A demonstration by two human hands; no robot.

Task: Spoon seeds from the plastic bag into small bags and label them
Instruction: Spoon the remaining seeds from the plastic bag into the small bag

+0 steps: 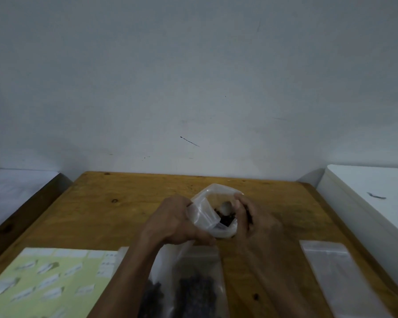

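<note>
Holding the mouth of the plastic bag [213, 216] wide, your left hand [175, 220] grips its left edge at centre frame, the fingers curled round the folded rim. Your right hand [254, 220] sits at the bag's right side, with its grip clamped on a spoon [225, 206] whose pale bowl shows inside the opening; the handle is hidden by the fingers. Dark seeds [225, 220] lie in the bottom of the bag, just below the spoon's bowl. The bag stands on the wooden counter [115, 210], a little beyond the middle of it.

Below your hands, at lower centre, a clear small bag [195, 290] lies flat with dark seeds in it, partly under your left forearm. A second dark patch shows left of it beneath the arm, though you cannot tell from this view whether it is a separate bag. At lower right, a clear empty bag [331, 274] lies flat near the counter's right edge, well apart from your hands. At lower left, a pale green sheet of labels [51, 281] rests on the counter, its white stickers too blurred to read.
</note>
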